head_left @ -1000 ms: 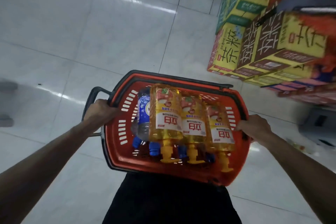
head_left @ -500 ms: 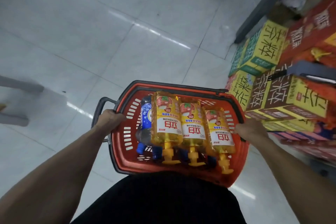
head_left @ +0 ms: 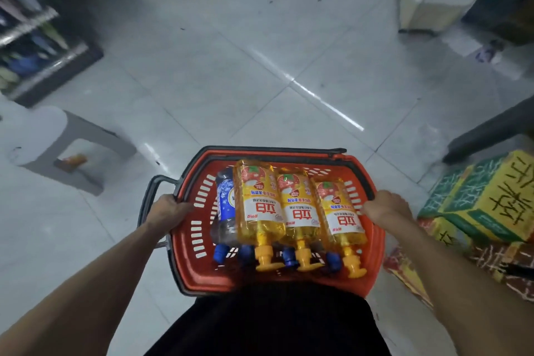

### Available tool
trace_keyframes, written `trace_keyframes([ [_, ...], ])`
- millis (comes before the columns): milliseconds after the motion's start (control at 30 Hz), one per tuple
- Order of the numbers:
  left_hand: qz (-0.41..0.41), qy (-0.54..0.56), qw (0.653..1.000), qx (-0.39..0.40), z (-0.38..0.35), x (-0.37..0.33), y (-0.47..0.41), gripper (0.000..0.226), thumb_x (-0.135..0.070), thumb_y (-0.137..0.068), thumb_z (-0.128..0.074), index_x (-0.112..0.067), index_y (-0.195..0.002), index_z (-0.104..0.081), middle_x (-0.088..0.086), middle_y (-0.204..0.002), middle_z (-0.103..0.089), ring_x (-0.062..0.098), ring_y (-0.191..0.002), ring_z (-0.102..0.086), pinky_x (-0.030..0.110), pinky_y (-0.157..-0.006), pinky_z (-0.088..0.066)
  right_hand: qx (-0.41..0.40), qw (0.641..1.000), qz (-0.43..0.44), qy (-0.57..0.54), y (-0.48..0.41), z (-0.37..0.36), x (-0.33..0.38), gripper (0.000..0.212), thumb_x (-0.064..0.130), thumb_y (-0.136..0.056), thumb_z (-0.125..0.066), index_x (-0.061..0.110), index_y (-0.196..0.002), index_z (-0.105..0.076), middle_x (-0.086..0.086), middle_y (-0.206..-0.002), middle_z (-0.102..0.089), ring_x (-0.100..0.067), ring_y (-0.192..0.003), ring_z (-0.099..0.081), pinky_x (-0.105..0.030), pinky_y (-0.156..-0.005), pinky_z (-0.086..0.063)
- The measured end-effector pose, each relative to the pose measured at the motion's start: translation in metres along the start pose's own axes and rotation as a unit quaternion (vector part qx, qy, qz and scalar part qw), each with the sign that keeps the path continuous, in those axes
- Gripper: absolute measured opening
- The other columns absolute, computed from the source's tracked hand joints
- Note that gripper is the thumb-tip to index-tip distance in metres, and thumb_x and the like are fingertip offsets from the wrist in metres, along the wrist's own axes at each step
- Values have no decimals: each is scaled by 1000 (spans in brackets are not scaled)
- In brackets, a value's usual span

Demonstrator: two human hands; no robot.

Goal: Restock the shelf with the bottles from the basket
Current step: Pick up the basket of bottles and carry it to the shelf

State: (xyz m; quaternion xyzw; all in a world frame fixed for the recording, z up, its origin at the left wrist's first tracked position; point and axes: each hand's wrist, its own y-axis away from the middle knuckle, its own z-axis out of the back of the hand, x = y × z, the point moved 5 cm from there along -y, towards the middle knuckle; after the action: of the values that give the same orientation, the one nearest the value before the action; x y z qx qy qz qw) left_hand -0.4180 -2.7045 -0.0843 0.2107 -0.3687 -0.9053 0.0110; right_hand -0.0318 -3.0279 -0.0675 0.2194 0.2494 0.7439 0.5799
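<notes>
- Progress, as a judgement: the carrying stage, with no bottle shelved as far as this view shows. The red basket (head_left: 185, 266) is held at waist height over the tiled floor (head_left: 231, 81), and it looks full.
- Three yellow bottles (head_left: 297, 211) lie side by side on top, labels up, with their yellow pump caps pointing back toward the person.
- Blue-capped bottles (head_left: 226, 205) lie beneath and to the left of them. One clear bottle with a blue label shows at the left side.
- Left hand (head_left: 169, 211) grips the basket's left rim, fingers clenched over the edge, just beside the dark handle (head_left: 150, 191).
- Right hand (head_left: 387, 208) grips the right rim the same way, and its fingers touch the label of the rightmost yellow bottle.
- What is left: reaching the shelf, setting the basket somewhere steady, then lifting out every bottle and placing it.
- A shelf (head_left: 43, 46) stands at the far left, well apart from the basket, and it is badly blurred. Its goods cannot be read, so I cannot tell whether it is the one to restock.
- Four blue caps peek out, but the number of bottles underneath is hidden.
- Dark clothing (head_left: 274, 324) covers the basket's near wall.
- Stacked printed cartons (head_left: 485, 199) at the right are cut off by the frame edge, and a pale stool (head_left: 57, 141) sits at the left.
</notes>
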Motion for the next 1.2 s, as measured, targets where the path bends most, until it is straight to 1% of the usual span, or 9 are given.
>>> trace_keyframes([
  [100, 15, 10, 999, -26, 20, -6, -15, 14, -27, -88, -75, -17, -84, -66, -3, -69, -69, 17, -63, -70, 24, -52, -50, 7, 999, 45, 22, -33, 21, 55, 20, 34, -98, -59, 14, -97, -60, 0, -71, -55, -15, -57, -54, -22, -46, -35],
  [267, 57, 49, 996, -40, 49, -3, -66, 16, -30, -89, -73, -15, -91, -70, -2, -70, -72, 20, -65, -73, 27, -60, -56, -2, 996, 79, 50, -85, 37, 154, 24, 38, -97, -60, 15, -98, -64, -1, -72, -59, -17, -59, -59, -24, -49, -42],
  [400, 58, 68, 995, -30, 84, -29, -132, 19, -28, -92, -69, -21, -77, -61, -11, -47, -63, 8, -49, -67, 21, -47, -47, 3, 994, 91, 59, -128, 57, 238, 27, 39, -96, -61, 13, -98, -66, -5, -77, -65, -21, -61, -64, -27, -54, -50],
  [533, 60, 42, 997, -35, 140, -65, -200, 24, -34, -88, -67, -12, -95, -68, 6, -81, -72, 21, -68, -69, 32, -69, -57, 12, 994, 89, 68, -157, 85, 317, 31, 44, -96, -61, 13, -100, -64, -3, -75, -62, -19, -60, -61, -25, -48, -41],
  [600, 62, 35, 997, -35, 164, -82, -227, 27, -37, -88, -66, -12, -97, -69, 9, -87, -73, 24, -72, -71, 33, -71, -57, 20, 992, 105, 61, -171, 98, 355, 30, 45, -96, -62, 15, -100, -63, -1, -74, -62, -19, -61, -62, -25, -49, -41],
  [800, 78, 21, 996, -44, 225, -138, -303, 29, -35, -88, -66, -8, -98, -69, 10, -88, -71, 26, -73, -69, 34, -73, -57, 14, 992, 112, 62, -226, 137, 455, 34, 48, -94, -61, 15, -100, -66, -4, -81, -70, -23, -64, -69, -29, -58, -54],
  [933, 106, 40, 993, -42, 250, -172, -355, 36, -39, -86, -66, -8, -103, -70, 8, -86, -74, 25, -72, -73, 36, -75, -62, 8, 988, 133, 76, -280, 164, 530, 32, 49, -94, -60, 17, -99, -66, -2, -80, -69, -21, -62, -69, -30, -59, -57],
  [1000, 116, 57, 990, -52, 267, -196, -379, 30, -37, -89, -67, -9, -99, -69, 4, -78, -74, 22, -67, -74, 33, -67, -61, 4, 986, 148, 81, -313, 183, 573, 31, 47, -95, -59, 17, -98, -66, -2, -79, -69, -21, -62, -68, -29, -58, -57],
  [1200, 183, 145, 969, -86, 308, -260, -441, 24, -31, -87, -74, -8, -92, -69, 8, -75, -77, 25, -64, -77, 42, -73, -66, 13, 966, 225, 128, -398, 257, 719, 33, 50, -94, -60, 18, -100, -65, -1, -80, -67, -18, -62, -66, -26, -55, -51],
])
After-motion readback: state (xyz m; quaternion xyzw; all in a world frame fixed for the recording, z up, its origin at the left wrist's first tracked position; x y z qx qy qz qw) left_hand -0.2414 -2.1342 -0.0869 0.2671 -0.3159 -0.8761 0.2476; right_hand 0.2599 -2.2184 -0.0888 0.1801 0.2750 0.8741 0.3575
